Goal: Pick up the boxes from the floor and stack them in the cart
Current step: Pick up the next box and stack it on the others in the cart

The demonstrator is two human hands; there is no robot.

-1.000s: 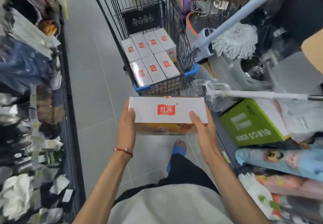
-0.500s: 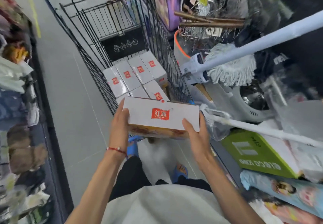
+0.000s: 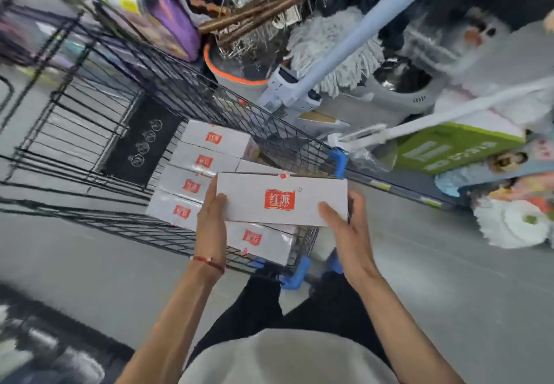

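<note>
- White box (image 3: pixel 281 199), red logo on top: held level over the near end of the cart (image 3: pixel 239 108), just above the cartons inside.
- Left hand (image 3: pixel 209 218): grips the box's left end, thumb on top.
- Right hand (image 3: pixel 344 227): grips the right end, thumb on top.
- Stacked boxes (image 3: pixel 207 161): matching white cartons, lying in rows in the cart basket.
- Mop (image 3: pixel 323 45): beside the cart, among the shelf goods.

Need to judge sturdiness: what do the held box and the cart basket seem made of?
The held box: probably coated cardboard, smooth white, crisp folded edges, printed red logo. The cart basket: seemingly metal wire, dark coated, thin crossed rods. Its blue corner bumper looks plastic.
</note>
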